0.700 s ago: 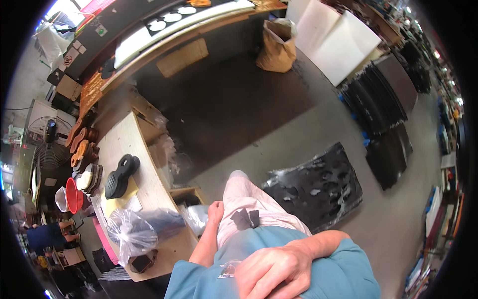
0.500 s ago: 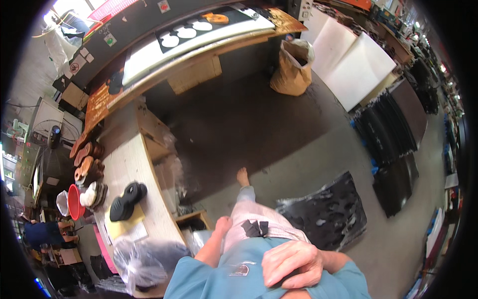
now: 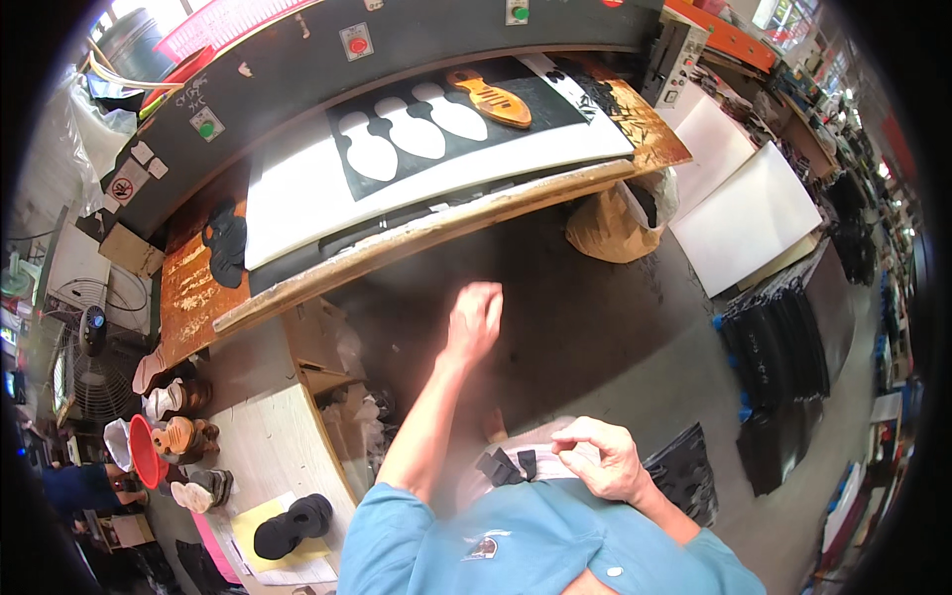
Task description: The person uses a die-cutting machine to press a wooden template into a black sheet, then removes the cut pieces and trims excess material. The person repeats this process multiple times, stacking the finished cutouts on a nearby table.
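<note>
My left hand [image 3: 474, 317] is stretched out in front of me, blurred, with its fingers curled and nothing visible in it. It hovers short of the wooden front edge of the workbench [image 3: 416, 238]. On the bench lies a black sheet [image 3: 466, 124] with sole-shaped holes showing white. An orange sole-shaped die [image 3: 493, 99] rests on it. My right hand [image 3: 600, 458] stays at my waist, fingers curled, thumb and forefinger close together beside a small black piece [image 3: 506, 464] on my light trousers.
A brown sack [image 3: 615, 223] stands under the bench's right end, with white boards [image 3: 739, 208] and stacks of black sheets [image 3: 783, 347] further right. To my left, a low table [image 3: 268, 446] carries black soles [image 3: 293, 524], a red funnel [image 3: 144, 451] and wooden lasts. A fan [image 3: 89, 347] stands beyond.
My left hand has lifted from my lap and reached forward toward the bench. The view has swung up to the workbench. My right hand stays at my waist.
</note>
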Tool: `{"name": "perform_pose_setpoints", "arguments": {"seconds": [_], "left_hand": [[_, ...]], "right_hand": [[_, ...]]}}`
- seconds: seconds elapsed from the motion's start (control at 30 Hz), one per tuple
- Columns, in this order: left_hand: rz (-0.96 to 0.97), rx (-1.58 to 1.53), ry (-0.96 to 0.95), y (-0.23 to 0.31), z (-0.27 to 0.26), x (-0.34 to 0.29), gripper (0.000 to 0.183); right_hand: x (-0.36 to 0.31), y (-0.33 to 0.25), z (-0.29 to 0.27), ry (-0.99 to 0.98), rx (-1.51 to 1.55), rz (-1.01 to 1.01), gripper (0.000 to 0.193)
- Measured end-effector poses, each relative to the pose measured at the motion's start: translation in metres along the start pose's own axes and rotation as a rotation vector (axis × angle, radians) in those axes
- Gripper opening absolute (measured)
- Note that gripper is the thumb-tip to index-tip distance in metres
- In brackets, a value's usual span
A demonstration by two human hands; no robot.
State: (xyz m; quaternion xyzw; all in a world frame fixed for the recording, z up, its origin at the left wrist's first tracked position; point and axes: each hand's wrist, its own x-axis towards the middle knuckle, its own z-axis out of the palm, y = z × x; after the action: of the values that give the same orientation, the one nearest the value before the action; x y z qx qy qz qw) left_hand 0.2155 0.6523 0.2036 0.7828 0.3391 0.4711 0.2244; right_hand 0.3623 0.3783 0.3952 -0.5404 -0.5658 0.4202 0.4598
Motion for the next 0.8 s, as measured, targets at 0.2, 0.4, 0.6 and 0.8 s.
{"name": "perform_pose_setpoints", "arguments": {"seconds": [0.2, 0.4, 0.6, 0.8], "left_hand": [[-0.019, 0.317, 0.163, -0.043, -0.030, 0.140, 0.015], [-0.063, 0.512, 0.142, -0.079, -0.020, 0.152, 0.011], [-0.173, 0.529, 0.186, -0.075, -0.008, 0.155, 0.013], [-0.333, 0.412, 0.367, -0.050, 0.008, 0.166, 0.026]], "right_hand": [[0.111, 0.017, -0.021, -0.171, -0.139, -0.108, 0.022], [0.260, 0.055, -0.083, -0.059, -0.238, -0.295, 0.023], [0.456, 0.126, -0.168, 0.141, -0.429, -0.327, 0.044], [0.618, 0.151, -0.187, -0.140, -0.463, -0.256, 0.067]]}}
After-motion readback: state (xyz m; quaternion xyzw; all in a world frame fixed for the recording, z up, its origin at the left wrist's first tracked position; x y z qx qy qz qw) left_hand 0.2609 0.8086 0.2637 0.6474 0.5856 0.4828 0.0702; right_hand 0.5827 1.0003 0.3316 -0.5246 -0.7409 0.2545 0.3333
